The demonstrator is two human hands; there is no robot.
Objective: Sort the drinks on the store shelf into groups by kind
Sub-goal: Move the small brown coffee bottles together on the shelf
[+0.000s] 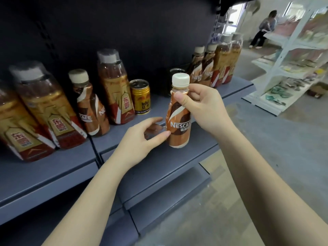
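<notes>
My right hand (pixel 202 107) grips a Nescafe coffee bottle (pixel 178 125) by its neck, upright over the front of the grey shelf (pixel 159 160). Fingers of my left hand (pixel 142 139) are spread, its thumb tip touching the bottle's lower side. On the shelf stand three tall gold-and-red energy drink bottles (pixel 115 93), another Nescafe bottle (pixel 88 107) between them, and a small gold can (pixel 140 97). At the far right stand two Nescafe bottles (pixel 201 68) and two more tall energy bottles (pixel 225 63). A dark can (pixel 174 72) hides behind the held bottle.
The dark back panel (pixel 124 23) closes the shelf behind. Lower grey shelves (pixel 168 196) jut out beneath. A white rack (pixel 292 68) with packaged goods stands across the concrete aisle at right, and a person (pixel 264 29) sits far back.
</notes>
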